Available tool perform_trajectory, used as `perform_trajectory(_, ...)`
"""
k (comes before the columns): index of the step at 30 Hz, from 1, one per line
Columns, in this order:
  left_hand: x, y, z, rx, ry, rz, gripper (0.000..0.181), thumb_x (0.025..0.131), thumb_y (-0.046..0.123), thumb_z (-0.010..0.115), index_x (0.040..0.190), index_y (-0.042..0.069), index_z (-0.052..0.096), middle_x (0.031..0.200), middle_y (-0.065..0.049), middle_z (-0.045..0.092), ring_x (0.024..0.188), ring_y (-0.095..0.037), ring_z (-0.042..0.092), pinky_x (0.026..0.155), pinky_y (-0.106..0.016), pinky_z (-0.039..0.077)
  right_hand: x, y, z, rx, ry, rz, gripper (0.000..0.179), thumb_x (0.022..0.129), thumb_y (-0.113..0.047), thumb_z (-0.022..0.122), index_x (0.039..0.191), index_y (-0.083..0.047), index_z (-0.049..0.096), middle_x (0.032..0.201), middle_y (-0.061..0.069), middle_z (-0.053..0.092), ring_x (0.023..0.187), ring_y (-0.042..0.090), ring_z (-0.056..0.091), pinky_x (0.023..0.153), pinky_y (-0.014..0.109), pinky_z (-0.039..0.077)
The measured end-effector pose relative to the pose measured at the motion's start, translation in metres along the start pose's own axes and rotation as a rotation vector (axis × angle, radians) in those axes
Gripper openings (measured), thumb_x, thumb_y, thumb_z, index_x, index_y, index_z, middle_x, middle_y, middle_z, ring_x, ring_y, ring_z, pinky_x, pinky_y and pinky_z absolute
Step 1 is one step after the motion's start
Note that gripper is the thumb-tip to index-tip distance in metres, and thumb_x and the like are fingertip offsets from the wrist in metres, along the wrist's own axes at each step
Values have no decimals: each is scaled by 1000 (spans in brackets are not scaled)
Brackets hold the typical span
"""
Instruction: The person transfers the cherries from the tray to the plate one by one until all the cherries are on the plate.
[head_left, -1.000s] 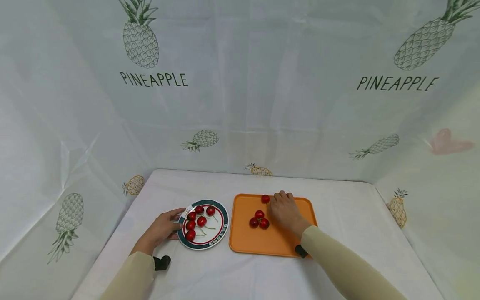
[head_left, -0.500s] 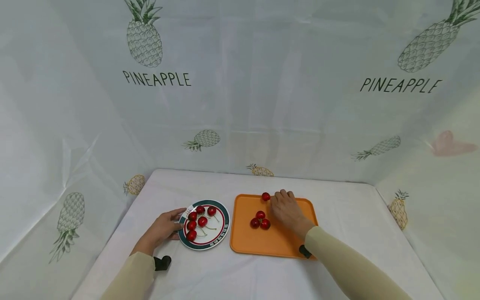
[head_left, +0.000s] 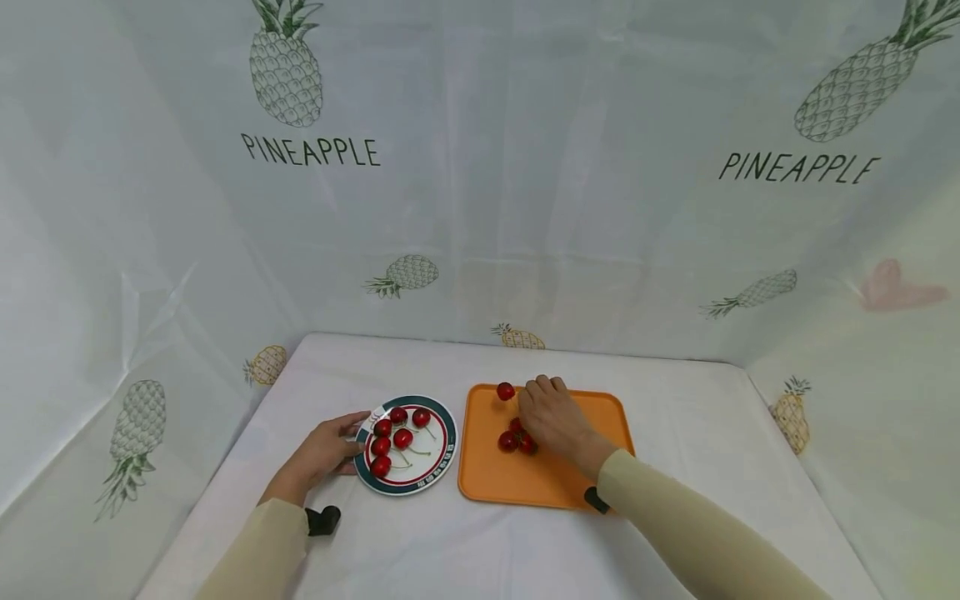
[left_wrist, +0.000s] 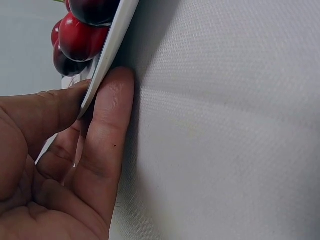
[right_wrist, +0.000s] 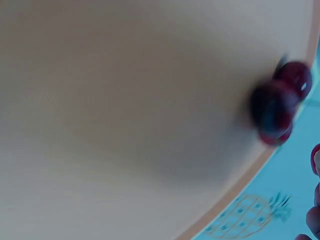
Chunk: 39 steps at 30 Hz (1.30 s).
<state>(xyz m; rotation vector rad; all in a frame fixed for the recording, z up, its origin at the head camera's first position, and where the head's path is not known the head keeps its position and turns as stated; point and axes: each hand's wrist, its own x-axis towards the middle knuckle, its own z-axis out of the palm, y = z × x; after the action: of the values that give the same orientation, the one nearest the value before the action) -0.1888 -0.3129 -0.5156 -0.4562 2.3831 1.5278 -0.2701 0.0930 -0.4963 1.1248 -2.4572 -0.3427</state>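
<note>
My left hand (head_left: pixel 322 450) pinches the left rim of a round white plate (head_left: pixel 447 467) with a green band. In the left wrist view, the thumb is above the rim (left_wrist: pixel 111 55) and a finger lies beneath it. Several red cherries (head_left: pixel 402 439) with stems sit on the plate. My right hand (head_left: pixel 555 417) is over an orange tray (head_left: pixel 495 487); a cherry (head_left: pixel 506 391) hangs beside its fingertips, apparently pinched by its stem. Below that hand a small cluster of cherries (head_left: pixel 507 441) lies on the tray, partly covered. Only fingertips (right_wrist: pixel 313 220) show at the right wrist view's edge.
Plate and tray stand side by side on a white-covered table (head_left: pixel 420 550), a narrow gap between them. A pineapple-print curtain (head_left: pixel 525 208) hangs behind the table and along both sides. Each wrist wears a black camera strap (head_left: pixel 323 521).
My right hand has moved left across the tray, carrying the cherry toward the plate side and now covering part of the cluster. The left hand keeps its hold on the plate.
</note>
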Motion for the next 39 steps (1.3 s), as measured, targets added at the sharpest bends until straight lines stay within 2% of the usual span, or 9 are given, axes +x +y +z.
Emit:
perform_trajectory(5, 1, -1, -1, 2, -2, 7, 67, 99, 1, 67, 161, 13, 45, 151, -27, 49, 81, -20, 69, 73, -36, 65, 14, -18, -10, 7, 38, -41, 24, 103, -21, 67, 90, -7, 52, 86, 7, 50, 88, 28, 45, 78, 37, 42)
perform_trajectory(15, 1, -1, -3, -4, 3, 2, 67, 98, 1, 69, 160, 13, 46, 148, -28, 50, 80, -20, 69, 73, -36, 65, 42, -59, -22, 5, 72, -44, 16, 103, -25, 68, 101, -10, 62, 95, 4, 58, 96, 25, 51, 86, 34, 48)
perform_trajectory(20, 2, 0, -3, -10, -4, 4, 67, 98, 1, 68, 160, 12, 45, 150, -29, 49, 80, -20, 69, 73, -36, 66, 49, -80, -25, -36, 40, -60, 26, 98, -31, 77, 108, -11, 63, 99, 3, 59, 99, 23, 51, 87, 32, 47)
perform_trajectory(23, 1, 0, -3, -5, -4, 6, 67, 99, 2, 68, 160, 12, 45, 150, -29, 49, 81, -19, 69, 73, -36, 66, 54, -93, -26, -23, 20, -59, 31, 95, -33, 80, 109, -12, 63, 98, 2, 59, 96, 21, 50, 86, 31, 46)
perform_trajectory(28, -1, 1, -1, -12, -1, 6, 66, 99, 1, 67, 160, 11, 45, 150, -29, 48, 82, -19, 69, 73, -35, 65, 61, -112, -20, 6, 14, -63, 30, 97, -37, 76, 109, -12, 64, 97, 2, 60, 93, 21, 48, 85, 32, 45)
perform_trajectory(33, -2, 3, 1, -18, -7, 4, 66, 99, -1, 66, 160, 11, 44, 151, -30, 46, 81, -20, 69, 73, -36, 66, 64, -123, -12, 12, 7, -58, 24, 99, -33, 72, 106, -11, 65, 95, 2, 61, 91, 21, 48, 82, 32, 43)
perform_trajectory(39, -1, 3, 0, -6, 0, 0, 67, 99, 1, 68, 160, 12, 45, 152, -30, 46, 81, -19, 69, 73, -35, 65, 65, -130, -11, 34, -85, -65, 30, 97, -35, 76, 113, -11, 67, 101, 2, 62, 96, 21, 48, 84, 33, 43)
